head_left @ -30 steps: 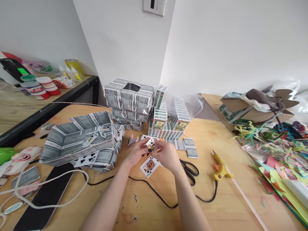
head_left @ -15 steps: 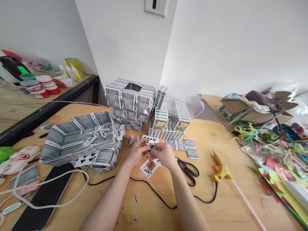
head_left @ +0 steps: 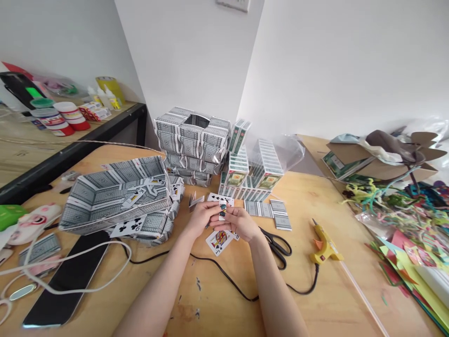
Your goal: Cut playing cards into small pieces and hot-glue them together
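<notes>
I see both hands at one small card (head_left: 221, 218), held up just beyond the jack (head_left: 219, 242) that lies face up on the surface (head_left: 217, 309); the left hand (head_left: 202, 219) has its thumb and fingers clamped on the card, and the right hand (head_left: 244, 225) pinches it from the other side, the tips nearly meeting; it seems to me a fold is being pressed. To do that well, I'd line the edges up first, then run a thumbnail along the crease with even pressure while the other hand steadies the card; a skewed crease would likely be awkward to true up.

The spotted card (head_left: 218, 198) lies flat beyond the jack; the scissors (head_left: 272, 242) lie to the jack's right, with the glue gun (head_left: 326, 250) farther out on the same side.

Plenty is hard to make out; fingers cover most of the held card, so I can't read its face or count its folds; the tucked card (head_left: 236, 236) at the jack's right shows only a corner; the scissors' blades vanish behind the right hand; the spotted card's near edge is lost behind the fingers.
</notes>
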The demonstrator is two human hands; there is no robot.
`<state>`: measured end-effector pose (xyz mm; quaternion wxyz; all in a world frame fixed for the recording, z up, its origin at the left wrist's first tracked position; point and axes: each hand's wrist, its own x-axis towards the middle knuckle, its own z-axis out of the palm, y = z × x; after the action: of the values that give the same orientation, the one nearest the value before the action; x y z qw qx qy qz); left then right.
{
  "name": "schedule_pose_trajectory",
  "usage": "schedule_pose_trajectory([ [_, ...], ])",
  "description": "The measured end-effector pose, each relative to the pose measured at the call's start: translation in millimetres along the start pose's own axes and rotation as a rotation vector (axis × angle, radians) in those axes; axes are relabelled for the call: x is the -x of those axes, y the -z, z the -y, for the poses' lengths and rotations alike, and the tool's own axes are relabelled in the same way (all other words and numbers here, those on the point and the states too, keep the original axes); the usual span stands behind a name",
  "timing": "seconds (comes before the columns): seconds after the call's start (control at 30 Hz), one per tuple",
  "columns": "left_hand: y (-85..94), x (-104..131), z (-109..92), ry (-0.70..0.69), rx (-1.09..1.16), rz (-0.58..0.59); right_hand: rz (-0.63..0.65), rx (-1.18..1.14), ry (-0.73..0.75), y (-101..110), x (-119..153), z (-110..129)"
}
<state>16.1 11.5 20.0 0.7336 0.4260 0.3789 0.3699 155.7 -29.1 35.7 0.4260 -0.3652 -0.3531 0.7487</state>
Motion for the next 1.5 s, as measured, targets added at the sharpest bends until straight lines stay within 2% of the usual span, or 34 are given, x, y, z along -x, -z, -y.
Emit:
schedule_pose_trajectory([
  [0.2,5.1,2.7,-3.5,0.131,0.198,0.122,0.088,-0.028,-0.044,-0.6,2.8,3.4],
  [0.37,6.9,3.3,-1.8,0.149,0.290,0.186,0.046,-0.051,-0.024,-2.1,-1.5,-4.2],
  [0.73,20.6,-3.5,10.1,0.243,0.410,0.292,0.096,-0.065,0.002,-10.5,-3.5,-7.4],
  [1.0,24.7,-3.0,10.9,0.195,0.456,0.351,0.070,-0.058,0.022,-17.2,-2.9,-7.5],
  [1.3,11.0,-0.8,6.9,0.146,0.413,0.269,-0.068,-0.038,0.044,-14.7,-6.2,-5.6],
  [1.4,4.0,-0.4,4.4,0.126,0.356,0.177,-0.123,-0.041,0.042,-12.0,-8.1,-6.7],
  [1.5,-4.2,0.3,4.7,-0.006,0.128,0.045,-0.194,-0.040,0.038,-9.9,-10.4,-9.3],
])
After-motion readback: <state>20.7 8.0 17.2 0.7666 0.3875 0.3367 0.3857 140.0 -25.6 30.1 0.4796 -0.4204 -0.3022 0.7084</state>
